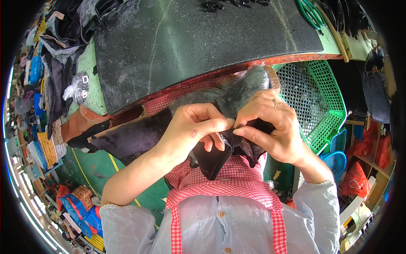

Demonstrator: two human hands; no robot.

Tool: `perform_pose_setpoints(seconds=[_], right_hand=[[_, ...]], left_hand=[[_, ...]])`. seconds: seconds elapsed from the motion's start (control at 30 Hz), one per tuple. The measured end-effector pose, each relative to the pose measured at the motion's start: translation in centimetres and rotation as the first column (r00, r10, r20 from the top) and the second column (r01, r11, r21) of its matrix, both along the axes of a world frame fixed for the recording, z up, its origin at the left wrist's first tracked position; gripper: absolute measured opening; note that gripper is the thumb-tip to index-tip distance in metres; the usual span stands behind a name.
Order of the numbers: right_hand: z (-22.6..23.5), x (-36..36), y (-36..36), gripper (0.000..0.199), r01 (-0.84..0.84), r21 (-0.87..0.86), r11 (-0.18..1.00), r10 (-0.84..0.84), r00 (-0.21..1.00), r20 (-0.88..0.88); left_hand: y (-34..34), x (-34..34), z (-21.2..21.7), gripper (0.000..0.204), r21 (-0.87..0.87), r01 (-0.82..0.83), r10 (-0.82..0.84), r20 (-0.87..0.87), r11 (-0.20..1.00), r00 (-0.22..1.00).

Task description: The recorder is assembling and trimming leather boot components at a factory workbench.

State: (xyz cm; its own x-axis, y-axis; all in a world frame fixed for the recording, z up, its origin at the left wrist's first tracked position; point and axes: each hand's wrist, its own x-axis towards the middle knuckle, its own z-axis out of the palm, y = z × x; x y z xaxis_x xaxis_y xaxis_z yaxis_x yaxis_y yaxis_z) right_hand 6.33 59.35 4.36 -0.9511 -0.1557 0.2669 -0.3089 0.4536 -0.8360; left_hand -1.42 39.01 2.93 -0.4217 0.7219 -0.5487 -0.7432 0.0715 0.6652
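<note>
Just above my lap I hold a dark leather or suede piece (pixel 211 158) with grey fur (pixel 249 86) on its other parts. My left hand (pixel 196 129) pinches its edge between thumb and index finger, the other fingers curled below. Close beside it, my right hand (pixel 268 120), with a ring on one finger, pinches the same edge; the two thumbs almost meet. Whatever tiny part lies between the fingertips is too small to make out. A wide dark purplish panel (pixel 139 135) spreads out to the left, partly behind my left forearm.
A black-covered worktop (pixel 190 38) with a red edge lies ahead, small black pieces (pixel 234 4) at its far side. On the right stands a green mesh basket (pixel 334 99). Dark scraps (pixel 63 55) and a clear plastic bag (pixel 76 88) are at the left.
</note>
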Motion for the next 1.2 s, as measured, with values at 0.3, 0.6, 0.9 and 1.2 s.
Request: perform_pose_setpoints(seconds=[0.3, 0.6, 0.9, 1.2], right_hand=[[-0.2, 0.3, 0.3, 0.018, -0.12, 0.12, 0.985, 0.144, 0.965, -0.219], [-0.8, 0.4, 0.6, 0.016, 0.005, 0.012, 1.0, -0.004, 0.999, -0.034], [0.5, 1.5, -1.1, 0.027, 0.163, 0.174, 0.971, -0.169, 0.986, 0.017], [0.3, 2.0, -2.6, 0.024, 0.349, 0.358, 0.866, -0.348, 0.935, -0.07]], left_hand=[[0.4, 1.0, -0.4, 0.011, 0.004, -0.013, 0.013, -0.027, 1.0, 1.0], [0.5, 1.2, -0.3, 0.014, -0.052, -0.071, 0.07, -0.022, 0.996, 0.997], [1.3, 2.3, 0.2, 0.013, -0.087, -0.172, 0.167, -0.07, 0.981, 0.984], [1.7, 2.5, 0.3, 0.012, -0.105, -0.194, 0.191, -0.041, 0.975, 0.981]])
